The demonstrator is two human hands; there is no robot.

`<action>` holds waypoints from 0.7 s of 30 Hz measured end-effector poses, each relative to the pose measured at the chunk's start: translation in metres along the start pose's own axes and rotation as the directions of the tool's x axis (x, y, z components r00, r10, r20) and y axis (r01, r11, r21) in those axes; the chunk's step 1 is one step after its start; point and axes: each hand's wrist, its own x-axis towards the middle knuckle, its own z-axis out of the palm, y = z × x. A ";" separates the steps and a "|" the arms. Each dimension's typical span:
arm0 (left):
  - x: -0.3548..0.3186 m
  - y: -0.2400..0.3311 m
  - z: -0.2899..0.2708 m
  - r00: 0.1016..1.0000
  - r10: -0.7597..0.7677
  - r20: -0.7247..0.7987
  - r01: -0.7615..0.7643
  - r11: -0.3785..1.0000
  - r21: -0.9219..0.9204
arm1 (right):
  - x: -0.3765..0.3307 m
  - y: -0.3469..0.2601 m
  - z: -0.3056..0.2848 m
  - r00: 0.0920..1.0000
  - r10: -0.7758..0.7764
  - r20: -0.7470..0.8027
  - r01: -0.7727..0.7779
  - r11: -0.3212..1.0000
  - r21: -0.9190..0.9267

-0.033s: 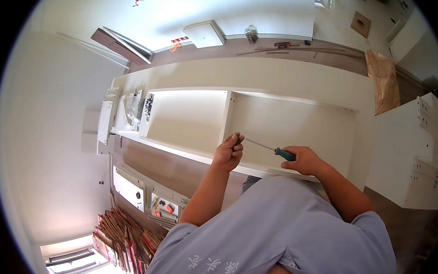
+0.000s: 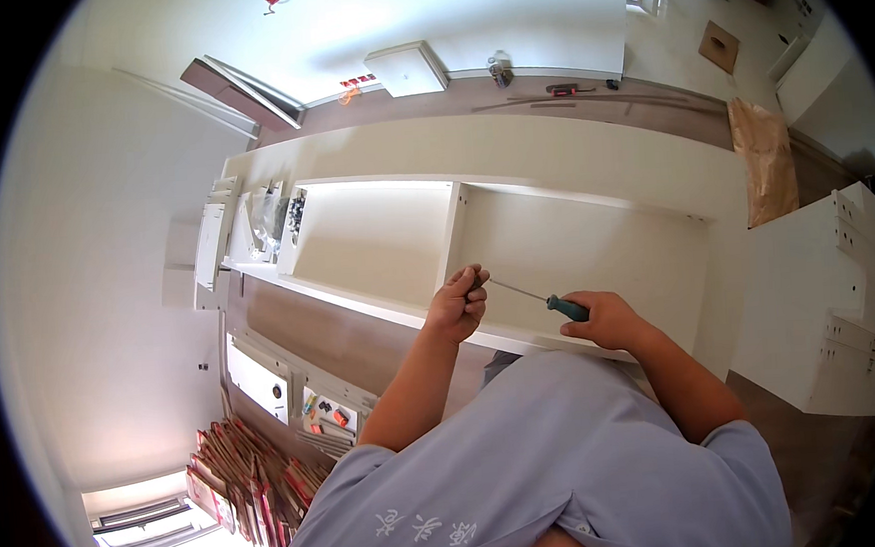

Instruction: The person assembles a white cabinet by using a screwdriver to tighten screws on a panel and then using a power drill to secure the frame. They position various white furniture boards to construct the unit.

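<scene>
Screwdriver handle (image 2: 568, 308) is held in the right grip (image 2: 603, 322); shaft (image 2: 519, 290) ends beside the curled left grip (image 2: 460, 304), contents unclear.

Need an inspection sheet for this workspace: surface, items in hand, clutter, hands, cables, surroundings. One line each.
Surface: long white frame with a divider between two shallow compartments.
Items in hand: green-handled screwdriver, shaft pointing at the left fingertips; contact can't be confirmed.
Clutter: clear plastic bag and small dark parts at the frame's left end; red-and-black tool on the floor beyond.
Hands: right hand grips the screwdriver handle; left hand is closed, any small part in it unclear.
Cables: nothing seen for certain.
Surroundings: white cabinet and brown paper at right; stacked cardboard at lower left.
</scene>
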 end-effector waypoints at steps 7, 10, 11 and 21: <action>0.000 -0.005 0.025 0.997 0.071 0.001 -0.069 0.961 0.266 | 0.003 -0.006 -0.005 1.000 0.022 -0.002 -0.022 0.993 -0.117; 0.001 -0.006 0.030 0.990 0.136 -0.023 -0.117 0.917 0.381 | 0.007 -0.002 -0.004 1.000 0.015 -0.006 -0.016 0.994 -0.104; 0.001 -0.005 0.031 0.986 0.164 -0.034 -0.134 0.895 0.425 | 0.008 0.001 -0.003 1.000 0.005 -0.007 -0.005 0.997 -0.083; 0.010 -0.001 0.021 0.977 0.211 0.010 -0.199 0.904 0.378 | 0.039 0.028 0.004 0.982 0.045 0.184 -0.129 0.870 0.476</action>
